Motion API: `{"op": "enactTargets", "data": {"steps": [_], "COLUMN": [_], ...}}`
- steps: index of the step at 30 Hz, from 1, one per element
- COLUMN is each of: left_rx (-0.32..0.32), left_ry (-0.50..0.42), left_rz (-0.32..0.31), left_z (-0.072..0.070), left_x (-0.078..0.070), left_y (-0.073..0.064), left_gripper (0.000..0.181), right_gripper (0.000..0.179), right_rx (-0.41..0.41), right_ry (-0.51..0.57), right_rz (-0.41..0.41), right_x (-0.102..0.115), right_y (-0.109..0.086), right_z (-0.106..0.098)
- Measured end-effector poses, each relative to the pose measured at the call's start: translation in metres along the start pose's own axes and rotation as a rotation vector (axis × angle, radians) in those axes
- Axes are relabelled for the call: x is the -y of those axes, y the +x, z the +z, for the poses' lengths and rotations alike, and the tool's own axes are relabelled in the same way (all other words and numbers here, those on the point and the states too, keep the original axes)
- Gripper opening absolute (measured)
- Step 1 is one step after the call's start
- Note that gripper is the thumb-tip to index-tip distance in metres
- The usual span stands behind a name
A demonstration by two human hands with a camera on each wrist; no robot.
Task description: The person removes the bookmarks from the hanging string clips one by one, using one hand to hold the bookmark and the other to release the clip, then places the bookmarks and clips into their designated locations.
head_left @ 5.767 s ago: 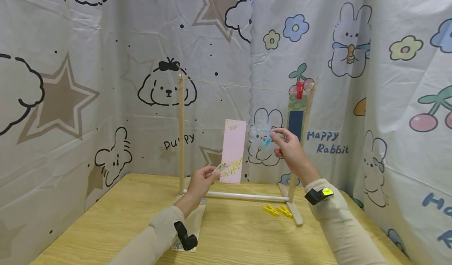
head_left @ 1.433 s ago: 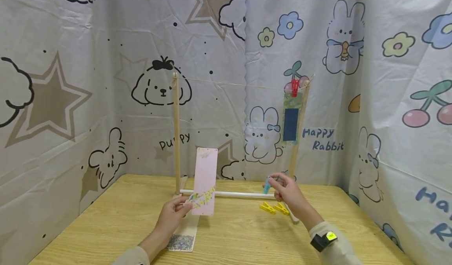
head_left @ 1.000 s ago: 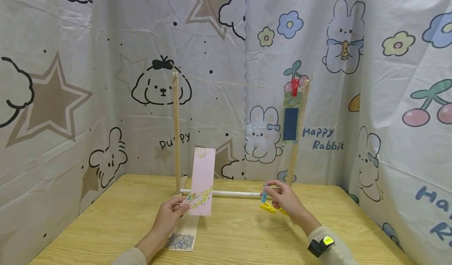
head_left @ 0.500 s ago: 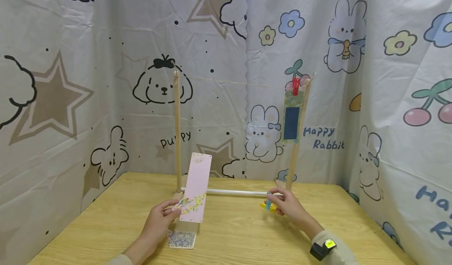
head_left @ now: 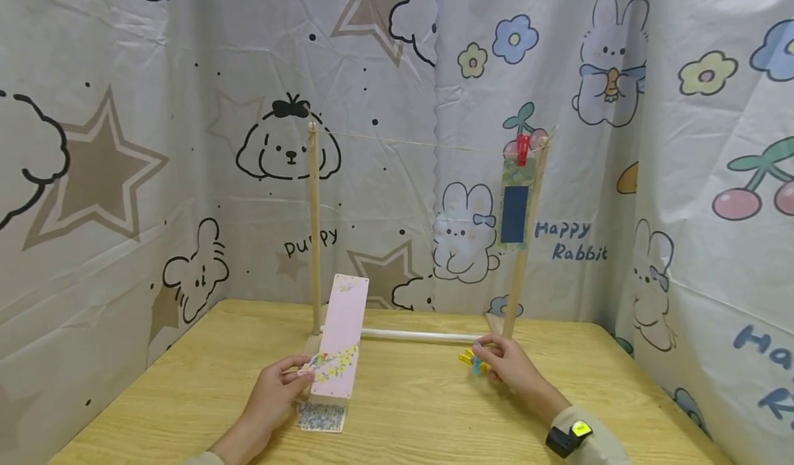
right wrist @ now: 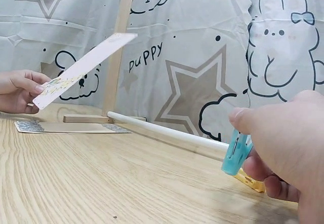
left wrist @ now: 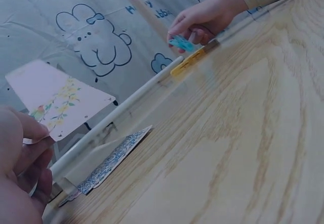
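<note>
My left hand (head_left: pixel 273 393) pinches a pink bookmark-like card (head_left: pixel 341 327) with yellow flowers by its lower left edge. The card tilts back above the table, over a second card (head_left: pixel 322 417) with a blue-grey patterned end that lies flat. On the right, my right hand (head_left: pixel 511 365) pinches a light-blue clothespin (right wrist: pixel 234 155) between thumb and fingers, low over the table. Yellow clothespins (left wrist: pixel 190 62) lie right beside those fingers, partly hidden by the hand. In the left wrist view the blue clothespin (left wrist: pixel 181 43) shows just above the yellow.
A wooden frame has a left post (head_left: pixel 315 231), a right post (head_left: pixel 524 265), a white bottom rod (head_left: pixel 422 335) and a string (head_left: pixel 397 140) across the top. A red clothespin (head_left: pixel 523 149) holds a green and navy card (head_left: pixel 515 210) on the string at the right. Printed curtains surround the table (head_left: pixel 409 410).
Both hands have come down from mid-frame height toward the table. The pink card has moved lower and left and leans back more; the blue clothespin has come down beside the yellow ones.
</note>
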State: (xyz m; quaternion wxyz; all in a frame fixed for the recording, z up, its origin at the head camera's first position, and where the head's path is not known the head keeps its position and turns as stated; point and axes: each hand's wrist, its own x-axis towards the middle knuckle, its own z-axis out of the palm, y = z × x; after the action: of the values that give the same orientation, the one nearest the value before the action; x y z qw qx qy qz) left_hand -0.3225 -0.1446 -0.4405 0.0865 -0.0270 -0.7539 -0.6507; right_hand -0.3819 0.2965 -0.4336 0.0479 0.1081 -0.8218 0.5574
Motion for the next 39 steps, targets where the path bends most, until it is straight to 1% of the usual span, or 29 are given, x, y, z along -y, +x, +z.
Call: {"op": "enactTargets", "data": {"steps": [3,5,9,13,17,20,22,25,29,33,35,39], "left_rx": [-0.007,-0.005,0.019,0.051,0.074,0.112,0.143,0.164,0.167,0.152,0.129,0.068], "left_ry": [0.028,0.031,0.035,0.044,0.101,0.139,0.14,0.134,0.134,0.157,0.178,0.253], "left_rz": [-0.009,-0.018,-0.039,-0.049,-0.036,-0.028,-0.024,-0.022,-0.016,0.003,0.007,0.042], "left_z": [-0.003,-0.004,-0.006,-0.009,-0.012,-0.016,-0.019,-0.02,-0.019,-0.018,-0.017,-0.015], "left_x": [-0.001,-0.001,0.001,0.003,0.002,0.002,0.003,0.003,0.003,0.004,0.004,0.004], "left_y": [-0.001,-0.002,-0.003,-0.005,-0.009,-0.012,-0.014,-0.014,-0.015,-0.016,-0.016,-0.015], "left_gripper": [0.036,0.036,0.036,0.04,0.04,0.04,0.041,0.04,0.038,0.036,0.035,0.033], "right_gripper": [0.036,0.037,0.039,0.037,0.037,0.036,0.035,0.036,0.039,0.035,0.031,0.025], "right_rx": [-0.009,-0.001,0.02,0.041,0.053,0.057,0.051,0.038,0.017,-0.01,-0.027,-0.051], "right_ry": [-0.028,-0.069,-0.145,-0.181,-0.231,-0.279,-0.307,-0.329,-0.353,-0.401,-0.432,-0.473], "right_rz": [-0.013,-0.032,-0.071,-0.11,-0.162,-0.186,-0.199,-0.214,-0.239,-0.27,-0.29,-0.325], "right_x": [-0.003,-0.005,-0.007,-0.007,-0.01,-0.013,-0.013,-0.014,-0.015,-0.016,-0.017,-0.018], "right_y": [0.001,0.001,-0.001,-0.005,-0.004,-0.003,-0.003,-0.003,-0.004,-0.004,-0.004,-0.004], "right_z": [0.0,0.0,0.002,0.006,0.011,0.014,0.016,0.016,0.017,0.02,0.02,0.022]}}
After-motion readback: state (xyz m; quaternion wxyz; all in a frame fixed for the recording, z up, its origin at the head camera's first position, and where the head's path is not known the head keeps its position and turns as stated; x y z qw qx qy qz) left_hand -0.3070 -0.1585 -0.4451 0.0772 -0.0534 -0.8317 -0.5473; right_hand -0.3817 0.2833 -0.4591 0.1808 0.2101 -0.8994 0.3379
